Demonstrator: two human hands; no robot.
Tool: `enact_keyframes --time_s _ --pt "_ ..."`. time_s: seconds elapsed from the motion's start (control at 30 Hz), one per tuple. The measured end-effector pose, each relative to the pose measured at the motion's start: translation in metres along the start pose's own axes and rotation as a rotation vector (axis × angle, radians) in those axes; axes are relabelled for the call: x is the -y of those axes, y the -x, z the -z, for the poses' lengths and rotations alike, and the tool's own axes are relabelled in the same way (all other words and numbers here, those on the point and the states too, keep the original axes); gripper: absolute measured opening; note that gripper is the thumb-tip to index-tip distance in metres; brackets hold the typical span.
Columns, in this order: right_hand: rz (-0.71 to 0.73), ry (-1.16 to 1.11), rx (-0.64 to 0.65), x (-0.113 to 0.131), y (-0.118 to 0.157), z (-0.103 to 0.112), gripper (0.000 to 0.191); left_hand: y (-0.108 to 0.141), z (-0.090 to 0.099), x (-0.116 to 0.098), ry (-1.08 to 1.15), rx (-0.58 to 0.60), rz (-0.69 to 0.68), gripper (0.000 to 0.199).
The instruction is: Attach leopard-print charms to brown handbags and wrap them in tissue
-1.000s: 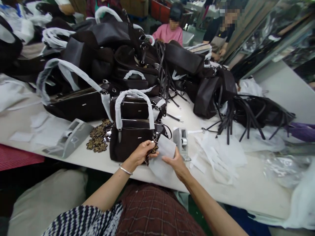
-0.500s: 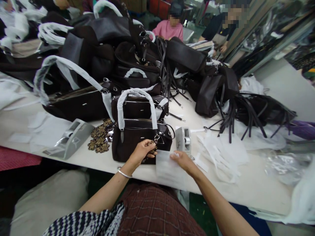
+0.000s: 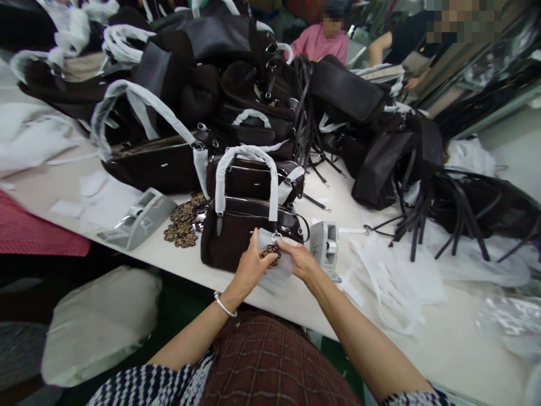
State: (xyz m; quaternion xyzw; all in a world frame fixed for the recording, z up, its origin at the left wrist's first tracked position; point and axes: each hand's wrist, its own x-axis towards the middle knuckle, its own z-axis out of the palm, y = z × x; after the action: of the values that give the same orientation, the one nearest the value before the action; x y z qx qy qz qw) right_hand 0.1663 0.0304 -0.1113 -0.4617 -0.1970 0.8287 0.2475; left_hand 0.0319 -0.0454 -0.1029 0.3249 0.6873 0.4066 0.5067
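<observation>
A small dark brown handbag (image 3: 232,239) with a white-wrapped handle (image 3: 249,153) stands upright at the table's near edge. At its right front hangs a flower-shaped, leopard-patterned charm (image 3: 271,256) on a metal ring. My left hand (image 3: 252,260) pinches the charm from the left. My right hand (image 3: 299,258) closes from the right on a thin, translucent white sheet (image 3: 274,279), its fingertips by the ring. The sheet lies behind and below the charm, against the bag's front. Fingers partly cover both charm and sheet.
Tape dispensers stand left (image 3: 141,217) and right (image 3: 324,248) of the bag. Several loose charms (image 3: 183,223) lie to its left. Dark handbags (image 3: 203,45) are heaped behind, with black straps (image 3: 306,113) among them. White sheets (image 3: 389,282) lie at right. People work across the table.
My right hand has brought the white sheet leftward and up behind the charm, close to my left hand. The left hand still holds the charm. The view has shifted left.
</observation>
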Motion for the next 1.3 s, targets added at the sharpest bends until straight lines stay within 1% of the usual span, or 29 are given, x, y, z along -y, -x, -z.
enact_keyframes --time_s 0.07,0.17,0.2,0.27,0.3,0.37,0.43,0.5,0.53,0.6,0.67,0.7,0.77,0.83,0.93,1.0,1.07,1.13,1.2,1.27,1.3 --pt "0.045 0.03 -0.054 -0.001 -0.002 -0.002 0.04 0.003 0.001 0.005 -0.085 -0.031 -0.013 0.104" --pt "0.057 0.068 -0.062 0.002 -0.003 -0.003 0.042 0.007 0.011 0.016 -0.301 -0.091 -0.042 0.102" --pt "0.047 0.073 -0.055 0.004 -0.003 -0.003 0.042 0.007 0.016 0.019 -0.363 -0.127 -0.073 0.098" --pt "0.02 0.073 -0.046 0.007 -0.004 -0.001 0.042 0.008 0.025 0.022 -0.416 -0.19 -0.157 0.08" --pt "0.009 0.072 -0.044 0.008 -0.004 0.0 0.041 0.007 0.028 0.022 -0.409 -0.187 -0.181 0.069" --pt "-0.009 0.077 -0.036 0.01 -0.005 0.002 0.041 0.007 0.03 0.017 -0.347 -0.1 -0.163 0.054" --pt "-0.01 0.106 -0.03 0.011 -0.006 0.005 0.041 0.008 0.025 0.008 -0.29 -0.019 -0.119 0.046" --pt "0.019 0.157 -0.029 0.01 -0.008 0.008 0.04 0.012 0.017 -0.001 -0.289 -0.025 -0.137 0.041" --pt "0.041 0.185 -0.027 0.009 -0.009 0.009 0.04 0.015 0.012 -0.004 -0.306 -0.054 -0.167 0.042" --pt "0.093 0.226 -0.032 0.005 -0.012 0.01 0.038 0.021 0.002 -0.006 -0.357 -0.105 -0.232 0.05" --pt "0.132 0.24 -0.048 -0.001 -0.015 0.009 0.034 0.027 -0.008 -0.001 -0.427 -0.139 -0.285 0.061" --pt "0.151 0.242 -0.066 -0.005 -0.017 0.008 0.031 0.029 -0.013 0.003 -0.475 -0.148 -0.297 0.062" --pt "0.18 0.246 -0.105 -0.011 -0.018 0.006 0.027 0.031 -0.021 0.012 -0.568 -0.145 -0.297 0.056" --pt "0.176 0.242 -0.13 -0.012 -0.018 0.004 0.027 0.031 -0.027 0.02 -0.634 -0.137 -0.289 0.051" --pt "0.067 0.18 -0.096 -0.004 -0.015 0.003 0.035 0.03 -0.028 0.025 -0.727 -0.121 -0.306 0.053" --pt "-0.034 0.137 -0.036 0.004 -0.012 0.002 0.04 0.029 -0.026 0.024 -0.82 -0.103 -0.331 0.056" --pt "-0.085 0.156 0.027 0.011 -0.009 0.001 0.043 0.028 -0.024 0.023 -0.917 -0.075 -0.375 0.056" --pt "-0.063 0.216 0.033 0.012 -0.009 -0.001 0.041 0.027 -0.022 0.024 -0.999 -0.051 -0.423 0.054" --pt "-0.022 0.248 -0.007 0.009 -0.01 -0.002 0.041 0.029 -0.02 0.026 -1.049 -0.041 -0.461 0.051" --pt "-0.01 0.232 -0.04 0.007 -0.013 -0.001 0.042 0.034 -0.017 0.027 -1.038 -0.035 -0.501 0.048" --pt "-0.015 0.218 -0.036 0.007 -0.014 0.0 0.042 0.037 -0.015 0.026 -0.996 -0.037 -0.509 0.048"
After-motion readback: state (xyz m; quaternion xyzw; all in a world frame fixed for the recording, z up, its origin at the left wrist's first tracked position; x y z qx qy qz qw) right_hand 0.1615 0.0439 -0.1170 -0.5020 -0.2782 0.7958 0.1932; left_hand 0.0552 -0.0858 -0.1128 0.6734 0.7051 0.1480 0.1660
